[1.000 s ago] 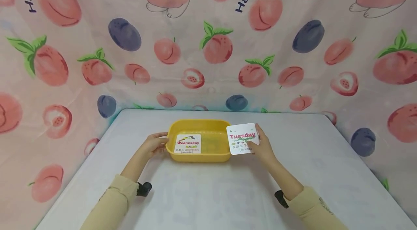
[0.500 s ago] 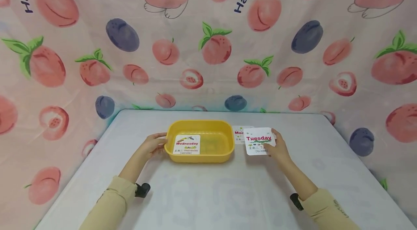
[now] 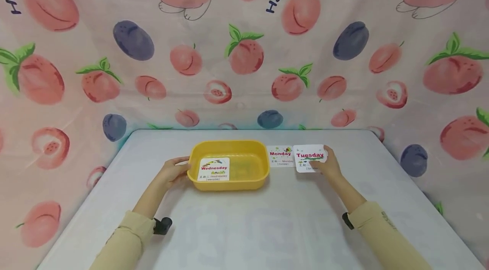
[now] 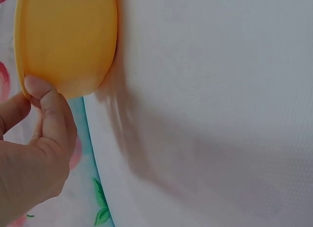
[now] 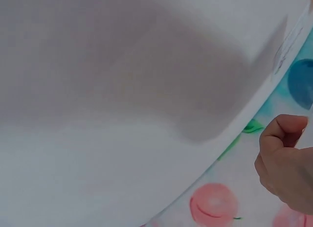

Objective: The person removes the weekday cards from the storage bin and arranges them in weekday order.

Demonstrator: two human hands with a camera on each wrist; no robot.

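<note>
My left hand [image 3: 173,172] pinches the left rim of a yellow plastic tray [image 3: 248,185]; in the left wrist view, fingers and thumb [image 4: 41,85] close on its edge. A white card printed "Wednesday" [image 3: 214,169] lies inside the tray at the left. Between the fingers of my right hand [image 3: 330,166] is a white card printed "Tuesday" [image 3: 310,155], gripped at its right side. Just left of it, beside the tray, a "Monday" card [image 3: 281,156] lies on the table. The right wrist view shows the right hand [image 5: 286,163] with only a sliver of card at the frame edge.
The table wears a white cloth [image 3: 248,227]. Its back edge meets a pink hanging cloth [image 3: 214,108] printed with peaches and rabbits. A black wrist camera [image 3: 163,225] sits at the left cuff, another [image 3: 347,220] at the right.
My right hand has carried the "Tuesday" card rightward from the tray's right rim, then slightly back. The "Monday" card has come into view behind it. My left hand has stayed on the tray.
</note>
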